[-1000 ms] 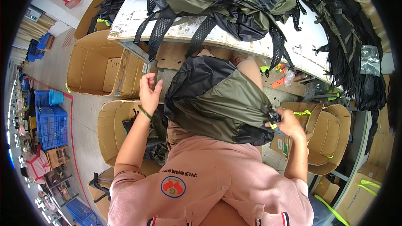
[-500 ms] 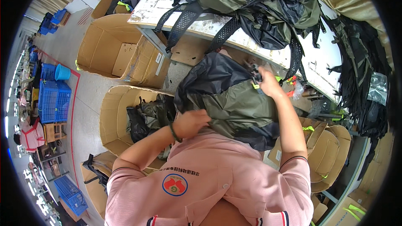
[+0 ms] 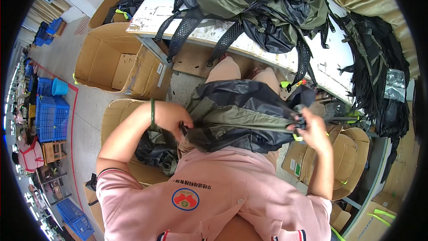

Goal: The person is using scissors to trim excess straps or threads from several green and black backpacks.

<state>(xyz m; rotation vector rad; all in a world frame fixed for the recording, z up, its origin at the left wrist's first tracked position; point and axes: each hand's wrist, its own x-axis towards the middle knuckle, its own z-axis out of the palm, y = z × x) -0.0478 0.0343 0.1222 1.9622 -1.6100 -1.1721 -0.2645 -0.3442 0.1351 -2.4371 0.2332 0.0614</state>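
We're up on the person's head, on the near side of the white table (image 3: pixel 149 15), peering steeply down and facing it, its front edge slanting across our upper half. The pink shirt (image 3: pixel 218 192) fills our foreground, closer to us than the table; left of the table, our round fisheye reaches far along the floor (image 3: pixel 90 120).

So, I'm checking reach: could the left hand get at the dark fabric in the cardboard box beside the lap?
Probably yes: the dark fabric lies near the left hand, in an open cardboard box, though that hand seems busy with the green-and-black fabric.
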